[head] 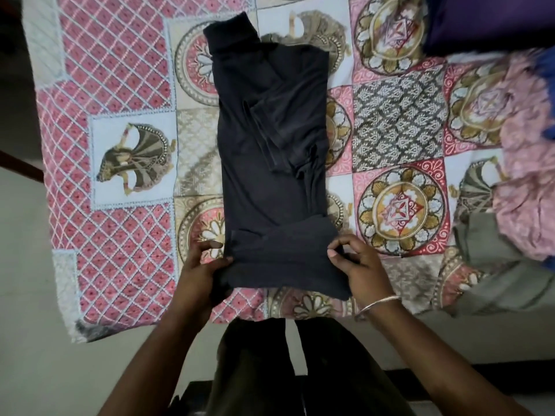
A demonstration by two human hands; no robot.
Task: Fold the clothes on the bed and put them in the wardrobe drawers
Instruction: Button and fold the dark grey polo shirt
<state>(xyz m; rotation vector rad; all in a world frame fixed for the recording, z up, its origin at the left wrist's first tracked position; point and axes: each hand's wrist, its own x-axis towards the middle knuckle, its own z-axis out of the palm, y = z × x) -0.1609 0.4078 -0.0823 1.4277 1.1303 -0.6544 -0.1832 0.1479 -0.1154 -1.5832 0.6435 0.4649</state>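
A dark navy garment [264,151] lies lengthwise on the patterned bedspread [120,145], its sides and sleeves folded inward into a long narrow strip. The near end is turned up and over. My left hand [204,268] grips the near left corner of that fold, thumb on top. My right hand [357,265], with a metal bangle on the wrist, pinches the near right corner between thumb and forefinger.
A heap of other clothes sits at the right: pink floral fabric [528,181], a grey-green garment [504,274], purple cloth [486,19] at top right. The bed edge runs just under my hands, with pale floor [30,295] at the left.
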